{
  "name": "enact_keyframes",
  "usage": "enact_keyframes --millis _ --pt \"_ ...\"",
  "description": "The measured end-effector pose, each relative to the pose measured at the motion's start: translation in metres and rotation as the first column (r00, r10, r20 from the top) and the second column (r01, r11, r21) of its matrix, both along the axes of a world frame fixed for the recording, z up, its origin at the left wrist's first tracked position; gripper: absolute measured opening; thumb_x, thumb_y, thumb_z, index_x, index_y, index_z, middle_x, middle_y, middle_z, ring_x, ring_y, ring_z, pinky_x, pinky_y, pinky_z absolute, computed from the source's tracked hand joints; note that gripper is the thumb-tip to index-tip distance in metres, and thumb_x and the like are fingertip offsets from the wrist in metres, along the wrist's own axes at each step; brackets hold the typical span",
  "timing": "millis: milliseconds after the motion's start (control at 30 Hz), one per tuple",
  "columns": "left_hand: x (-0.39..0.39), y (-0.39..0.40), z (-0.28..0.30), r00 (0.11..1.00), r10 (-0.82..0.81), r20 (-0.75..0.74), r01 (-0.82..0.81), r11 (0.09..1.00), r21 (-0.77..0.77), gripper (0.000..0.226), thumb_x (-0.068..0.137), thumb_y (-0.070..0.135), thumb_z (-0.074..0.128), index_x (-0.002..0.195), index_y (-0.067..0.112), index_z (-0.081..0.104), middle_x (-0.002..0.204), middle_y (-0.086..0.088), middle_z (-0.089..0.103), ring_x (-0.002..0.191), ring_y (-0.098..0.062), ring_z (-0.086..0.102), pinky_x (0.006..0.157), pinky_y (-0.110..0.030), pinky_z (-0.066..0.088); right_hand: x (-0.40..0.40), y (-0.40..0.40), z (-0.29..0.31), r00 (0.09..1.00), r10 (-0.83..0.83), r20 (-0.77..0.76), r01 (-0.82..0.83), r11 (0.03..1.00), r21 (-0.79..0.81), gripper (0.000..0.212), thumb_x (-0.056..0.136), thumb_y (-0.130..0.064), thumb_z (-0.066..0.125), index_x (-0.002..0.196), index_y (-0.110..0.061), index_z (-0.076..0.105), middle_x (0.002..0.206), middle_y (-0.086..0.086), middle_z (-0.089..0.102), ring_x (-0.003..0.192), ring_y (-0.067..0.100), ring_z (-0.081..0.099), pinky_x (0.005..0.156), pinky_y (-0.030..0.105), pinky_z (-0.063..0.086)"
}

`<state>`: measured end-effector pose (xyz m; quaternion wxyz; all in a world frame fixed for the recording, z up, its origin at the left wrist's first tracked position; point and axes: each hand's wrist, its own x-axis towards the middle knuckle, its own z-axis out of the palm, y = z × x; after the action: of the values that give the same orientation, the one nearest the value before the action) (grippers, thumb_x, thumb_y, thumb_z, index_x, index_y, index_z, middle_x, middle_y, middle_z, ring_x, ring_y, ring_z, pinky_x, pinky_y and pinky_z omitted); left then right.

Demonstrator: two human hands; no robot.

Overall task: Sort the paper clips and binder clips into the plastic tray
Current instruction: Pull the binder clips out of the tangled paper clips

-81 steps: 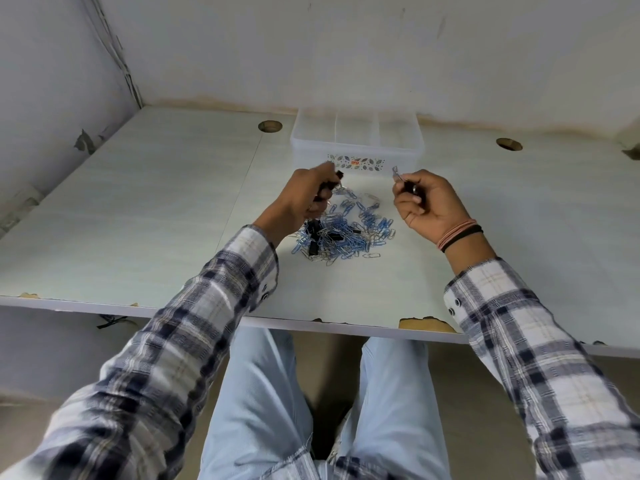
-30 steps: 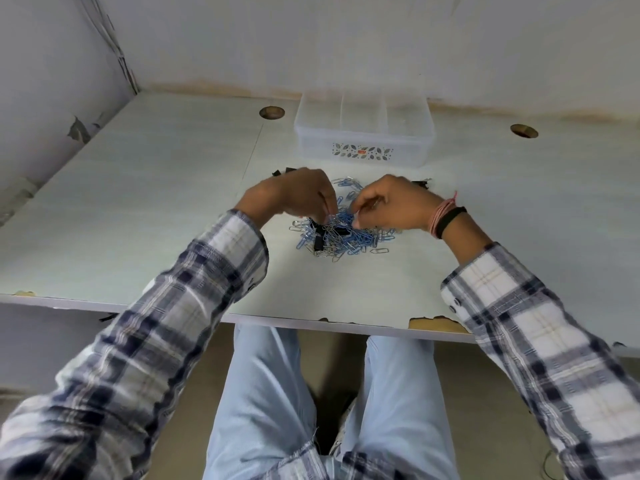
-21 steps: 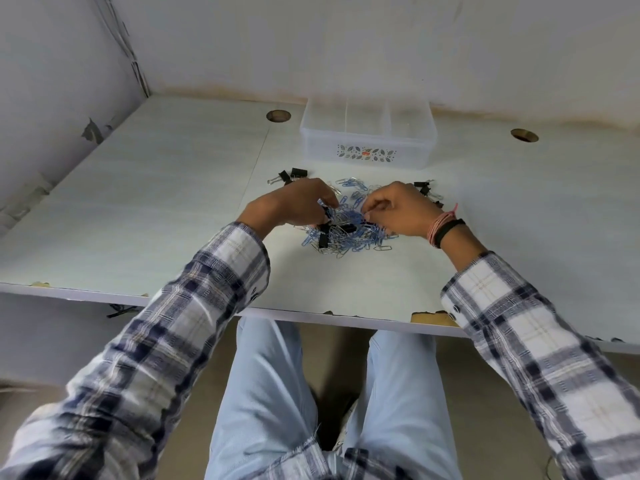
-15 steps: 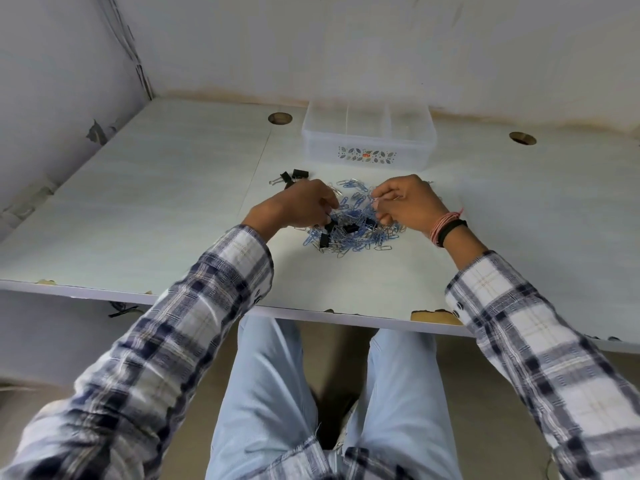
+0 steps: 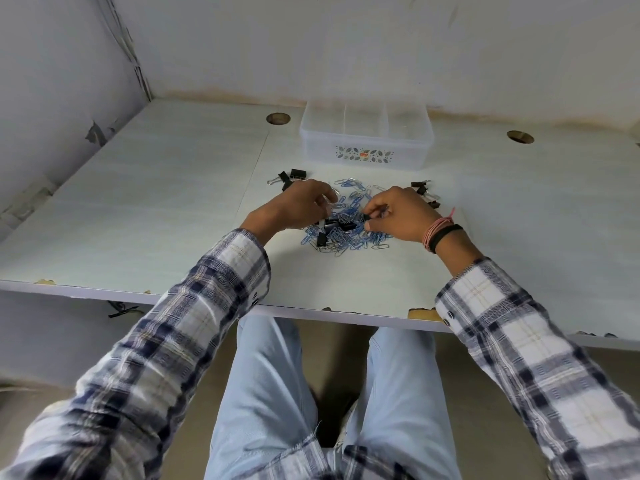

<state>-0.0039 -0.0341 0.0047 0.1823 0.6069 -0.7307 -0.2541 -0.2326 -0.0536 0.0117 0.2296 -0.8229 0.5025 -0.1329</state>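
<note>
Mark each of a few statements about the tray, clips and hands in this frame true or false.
1. The plastic tray stands beyond the clip pile. True.
2. The tray is full of blue clips. False: it looks nearly empty.
3. Both hands, left hand and right hand, are at the pile. True.
4. All black binder clips are in the tray. False: several lie on the table.

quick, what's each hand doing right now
Left hand: fingers curled over the clip pile; grip cannot be told.
Right hand: pinching something small there, unclear what.
</note>
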Motion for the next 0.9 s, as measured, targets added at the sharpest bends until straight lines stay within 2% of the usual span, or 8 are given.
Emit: enact_keyframes --millis 100,200,267,467,633,700,800,900 --pt "-0.003 0.004 0.005 0.999 -0.010 -0.032 0.012 0.999 0.045 0.040 0.087 0.015 0.072 0.126 0.016 0.066 0.105 0.002 0.071 0.085 -0.009 0.063 0.078 -0.023 0.050 0.000 0.000 -0.002 0.998 -0.030 0.054 0.031 0.999 -0.021 0.024 0.082 -0.004 0.075 0.106 -0.007 0.076 0.098 0.008 0.075 0.070 -0.003 0.058 0.065 0.004 0.040" --pt "-0.007 0.005 0.007 1.000 -0.029 -0.010 0.030 0.997 0.066 0.053 0.081 0.027 0.083 0.129 0.020 0.063 0.104 0.004 0.068 0.079 -0.003 0.058 0.070 -0.020 0.044 0.001 0.000 -0.002 0.992 -0.069 0.107 0.076 0.995 -0.061 0.022 0.084 0.002 0.066 0.100 -0.006 0.077 0.095 0.008 0.076 0.072 0.003 0.061 0.067 0.004 0.044" --pt "-0.009 0.004 0.007 0.999 -0.038 0.018 0.037 0.998 0.049 0.056 0.079 0.030 0.085 0.130 0.020 0.062 0.104 0.003 0.068 0.077 -0.002 0.057 0.066 -0.019 0.042 0.001 0.000 0.001 0.991 -0.071 0.110 0.077 0.996 -0.047 0.019 0.083 -0.003 0.070 0.100 -0.007 0.077 0.093 0.007 0.076 0.073 0.006 0.063 0.068 0.006 0.045" --pt "-0.018 0.004 0.012 0.996 -0.028 0.089 0.030 0.999 -0.022 0.047 0.080 0.018 0.083 0.123 0.010 0.068 0.096 -0.003 0.075 0.087 -0.019 0.069 0.073 -0.026 0.053 0.010 0.004 0.002 1.000 -0.023 0.015 0.023 0.999 -0.027 0.027 0.077 -0.014 0.082 0.102 -0.006 0.076 0.096 0.010 0.076 0.077 0.015 0.065 0.072 0.019 0.046" --pt "-0.018 0.005 0.015 0.998 -0.011 0.054 0.014 0.999 -0.049 0.033 0.084 0.004 0.066 0.116 0.013 0.071 0.094 -0.005 0.074 0.087 -0.021 0.071 0.079 -0.032 0.059 0.014 0.003 0.002 0.999 -0.041 0.027 0.041 0.999 -0.023 0.022 0.079 -0.006 0.077 0.101 -0.008 0.077 0.093 0.011 0.077 0.074 0.014 0.067 0.068 0.014 0.046" --pt "-0.016 0.006 0.015 1.000 0.006 0.026 -0.005 0.999 -0.046 0.033 0.085 0.002 0.064 0.115 0.013 0.071 0.097 -0.007 0.075 0.088 -0.021 0.072 0.079 -0.031 0.059 0.012 0.003 0.001 0.997 -0.055 0.049 0.056 0.998 -0.026 0.021 0.082 -0.003 0.072 0.102 -0.008 0.077 0.095 0.010 0.077 0.077 0.014 0.067 0.073 0.014 0.049" --pt "-0.013 0.008 0.014 0.999 0.016 0.032 -0.015 0.999 -0.035 0.035 0.082 0.002 0.068 0.115 0.013 0.071 0.096 -0.007 0.076 0.086 -0.021 0.072 0.080 -0.034 0.060 0.009 0.003 0.000 0.994 -0.072 0.084 0.075 0.996 -0.043 0.028 0.085 0.005 0.058 0.100 -0.008 0.078 0.104 0.009 0.076 0.093 0.019 0.070 0.089 0.026 0.054" --pt "-0.014 0.011 0.014 0.998 -0.004 0.060 0.003 1.000 0.013 0.041 0.079 0.010 0.081 0.119 0.014 0.069 0.094 -0.005 0.075 0.085 -0.021 0.070 0.071 -0.031 0.056 0.010 0.005 0.001 0.997 -0.055 0.052 0.058 0.998 -0.040 0.021 0.086 -0.002 0.065 0.102 -0.007 0.077 0.102 0.011 0.076 0.087 0.018 0.068 0.083 0.022 0.050"
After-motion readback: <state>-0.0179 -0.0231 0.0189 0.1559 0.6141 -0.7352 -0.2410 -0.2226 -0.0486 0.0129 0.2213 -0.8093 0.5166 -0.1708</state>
